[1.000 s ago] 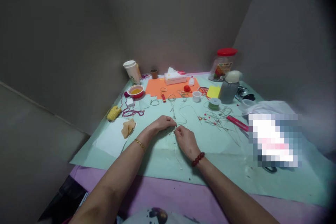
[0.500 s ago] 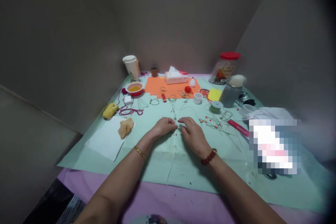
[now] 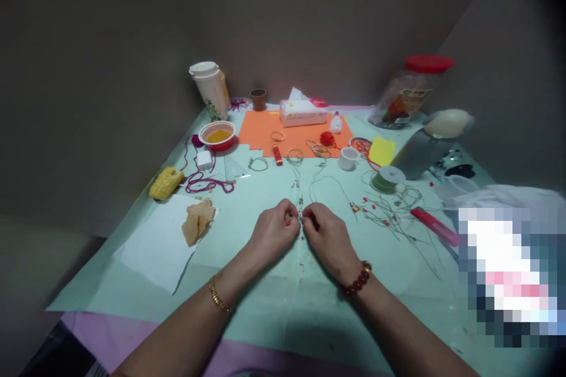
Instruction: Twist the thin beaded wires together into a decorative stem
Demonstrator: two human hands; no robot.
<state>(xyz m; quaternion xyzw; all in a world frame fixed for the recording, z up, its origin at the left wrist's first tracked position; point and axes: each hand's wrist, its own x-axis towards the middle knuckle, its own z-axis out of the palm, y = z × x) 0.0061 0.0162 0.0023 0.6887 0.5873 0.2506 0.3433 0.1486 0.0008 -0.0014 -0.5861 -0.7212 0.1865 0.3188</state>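
Observation:
My left hand (image 3: 278, 228) and my right hand (image 3: 328, 234) almost meet over the middle of the green sheet, fingertips pinched together. Between them is a thin green cord (image 3: 311, 191), fine and partly hidden by the fingers; lengths of it run out beyond the hands. Small dark bits lie on the sheet around the fingertips. Right of my right hand lie loose green cords with small red pieces (image 3: 374, 207). Further back are a coiled green cord ring (image 3: 257, 164) and a spool of green cord (image 3: 388, 179).
On the left are corn (image 3: 165, 183), brown pieces (image 3: 197, 222) on white paper, purple cord (image 3: 210, 184) and a red bowl (image 3: 217, 136). A tissue box (image 3: 303, 115) stands on orange paper at the back. A red-lidded jar (image 3: 402, 103), dark bottle (image 3: 418, 150) and red-handled cutter (image 3: 435, 226) are right.
The view has moved closer to the table. My right hand's fingers, spread a little before, have curled into a pinch, and both hands have stayed close together.

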